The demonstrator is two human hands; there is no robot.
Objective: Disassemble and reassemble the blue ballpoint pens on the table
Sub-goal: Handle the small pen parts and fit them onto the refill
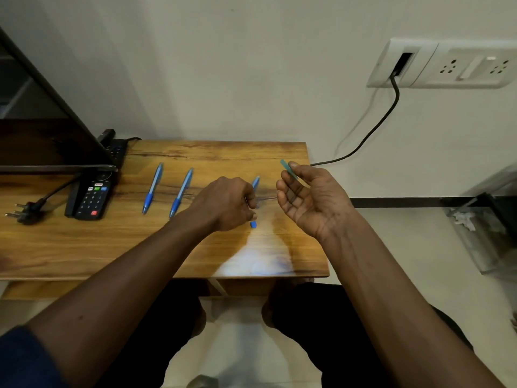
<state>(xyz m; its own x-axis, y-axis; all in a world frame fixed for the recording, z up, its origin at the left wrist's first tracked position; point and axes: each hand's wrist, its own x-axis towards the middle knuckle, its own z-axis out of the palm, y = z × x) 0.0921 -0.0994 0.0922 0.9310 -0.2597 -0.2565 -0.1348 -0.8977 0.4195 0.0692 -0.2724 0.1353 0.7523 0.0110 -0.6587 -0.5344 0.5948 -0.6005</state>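
Two whole blue ballpoint pens (152, 189) (181, 193) lie side by side on the wooden table (84, 247), tips toward me. My left hand (226, 203) hovers right of them, fingers curled round a thin clear refill (267, 198) that sticks out to the right. A third blue pen (255, 183) lies on the table behind that hand, partly hidden, its blue end (253, 224) showing below my knuckles. My right hand (310, 197) is raised palm-up and pinches a teal-blue pen barrel piece (288, 168) between thumb and fingers.
A black remote (91, 198) and a loose power plug (23, 212) lie at the table's left, below a dark screen (42, 130). A black cable (372, 133) runs from the wall socket plate (439, 64) past the table's right corner. A clear bin (484, 233) stands on the floor at right.
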